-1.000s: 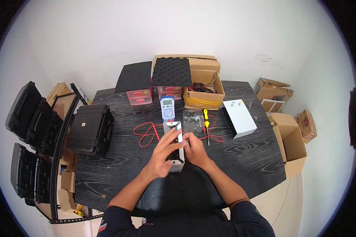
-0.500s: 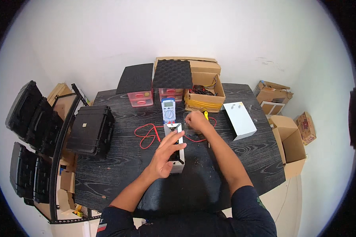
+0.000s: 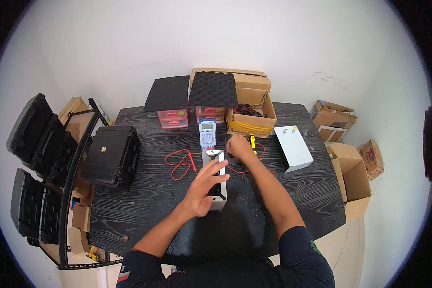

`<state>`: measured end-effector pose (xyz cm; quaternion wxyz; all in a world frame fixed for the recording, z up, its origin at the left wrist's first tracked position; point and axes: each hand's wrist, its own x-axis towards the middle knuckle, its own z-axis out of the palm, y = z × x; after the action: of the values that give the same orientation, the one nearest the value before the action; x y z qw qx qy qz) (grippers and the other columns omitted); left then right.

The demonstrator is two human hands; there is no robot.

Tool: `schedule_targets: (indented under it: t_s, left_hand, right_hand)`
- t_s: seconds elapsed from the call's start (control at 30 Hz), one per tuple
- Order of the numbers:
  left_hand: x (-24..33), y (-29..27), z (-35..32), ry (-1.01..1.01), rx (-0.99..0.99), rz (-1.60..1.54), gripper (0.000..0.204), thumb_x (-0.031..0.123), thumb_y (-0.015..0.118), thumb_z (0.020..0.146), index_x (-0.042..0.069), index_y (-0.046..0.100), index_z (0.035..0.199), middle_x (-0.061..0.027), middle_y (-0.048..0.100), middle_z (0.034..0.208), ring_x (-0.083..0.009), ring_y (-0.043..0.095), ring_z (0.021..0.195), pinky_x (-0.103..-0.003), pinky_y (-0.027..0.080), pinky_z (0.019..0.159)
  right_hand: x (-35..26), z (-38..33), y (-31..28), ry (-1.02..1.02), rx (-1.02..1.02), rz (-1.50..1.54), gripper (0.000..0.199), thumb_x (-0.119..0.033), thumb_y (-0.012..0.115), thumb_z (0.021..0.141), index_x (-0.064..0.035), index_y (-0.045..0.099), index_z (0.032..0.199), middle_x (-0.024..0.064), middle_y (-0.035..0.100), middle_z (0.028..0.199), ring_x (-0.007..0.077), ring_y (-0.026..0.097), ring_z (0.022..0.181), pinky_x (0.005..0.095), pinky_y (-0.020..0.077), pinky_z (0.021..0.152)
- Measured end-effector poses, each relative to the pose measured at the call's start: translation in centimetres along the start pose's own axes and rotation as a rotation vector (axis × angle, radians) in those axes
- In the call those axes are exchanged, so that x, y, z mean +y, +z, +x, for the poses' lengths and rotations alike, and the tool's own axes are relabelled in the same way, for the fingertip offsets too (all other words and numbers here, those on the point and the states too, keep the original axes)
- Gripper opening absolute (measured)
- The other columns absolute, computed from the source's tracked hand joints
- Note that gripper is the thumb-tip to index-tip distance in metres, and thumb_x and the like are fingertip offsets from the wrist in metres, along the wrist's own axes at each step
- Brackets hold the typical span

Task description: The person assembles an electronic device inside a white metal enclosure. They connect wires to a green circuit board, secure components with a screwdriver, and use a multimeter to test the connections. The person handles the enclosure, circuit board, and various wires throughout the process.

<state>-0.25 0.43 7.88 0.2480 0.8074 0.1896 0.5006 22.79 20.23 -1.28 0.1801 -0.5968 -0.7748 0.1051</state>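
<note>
A narrow white metal housing (image 3: pixel 218 205), with dark parts inside, stands in front of me. My left hand (image 3: pixel 201 189) lies over it, fingers stretched and apart; whether they press on it I cannot tell. Beyond its far end, my right hand (image 3: pixel 239 147) is closed in a pinch, and anything between the fingers is hidden. A blue and white multimeter (image 3: pixel 207 134) lies left of the right hand. Its red test lead (image 3: pixel 177 165) loops on the table at the left. Right beside the right hand is a yellow-handled tool (image 3: pixel 252 140), partly covered.
A white metal cover (image 3: pixel 294 150) lies at the right. Behind stand pink drawer boxes (image 3: pixel 174 118) under black foam sheets (image 3: pixel 167 93) and a cardboard box (image 3: pixel 254 127) of cables. A black hard case (image 3: pixel 109 156) sits at the left table edge, near a shelf rack (image 3: pixel 69 192).
The view has shifted slightly. More of the yellow-handled tool shows beside my right hand. Both hands keep nearly the same places and shapes.
</note>
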Motion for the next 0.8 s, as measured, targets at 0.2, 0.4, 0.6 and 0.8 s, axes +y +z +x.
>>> schedule_targets:
  t_s: [0.2, 0.4, 0.6, 0.8]
  left_hand:
    - [0.1, -0.1, 0.1, -0.009, -0.001, -0.021, 0.074, 0.061, 0.031, 0.106, 0.003, 0.063, 0.139, -0.0292, 0.049, 0.157, -0.0503, 0.042, 0.148, -0.059, 0.026, 0.123]
    - [0.0, 0.1, -0.2, -0.003, 0.008, -0.042, 0.072, 0.060, 0.033, 0.106, 0.002, 0.062, 0.139, -0.0292, 0.048, 0.158, -0.0514, 0.041, 0.148, -0.060, 0.026, 0.123]
    - [0.3, 0.1, 0.4, 0.011, 0.002, -0.016, 0.074, 0.060, 0.029, 0.106, 0.002, 0.063, 0.136, -0.0316, 0.050, 0.155, -0.0497, 0.046, 0.145, -0.060, 0.027, 0.123]
    - [0.5, 0.0, 0.4, 0.003, 0.010, 0.007, 0.075, 0.061, 0.028, 0.106, 0.001, 0.063, 0.135, -0.0325, 0.050, 0.154, -0.0500, 0.047, 0.145, -0.059, 0.027, 0.123]
  right_hand:
    - [-1.6, -0.7, -1.6, 0.096, -0.012, -0.101, 0.011, -0.017, 0.079, 0.075, -0.0087, 0.081, 0.081, 0.0201, 0.076, 0.088, 0.0402, 0.074, 0.083, 0.0482, 0.0605, 0.083]
    - [-2.2, -4.9, -6.0, -0.018, -0.061, 0.727, 0.023, -0.015, 0.082, 0.081, 0.0027, 0.074, 0.095, 0.0059, 0.075, 0.083, 0.0150, 0.072, 0.077, 0.0309, 0.0586, 0.075]
    - [-5.0, -13.0, -4.2, -0.099, -0.130, 1.387, 0.015, 0.001, 0.078, 0.090, -0.0021, 0.070, 0.103, -0.0018, 0.071, 0.094, 0.0043, 0.067, 0.081, 0.0215, 0.0553, 0.076]
    - [-5.8, -13.9, -1.7, -0.072, -0.069, 1.497, 0.012, -0.002, 0.077, 0.094, -0.0010, 0.069, 0.103, -0.0004, 0.072, 0.095, 0.0053, 0.069, 0.085, 0.0220, 0.0565, 0.078]
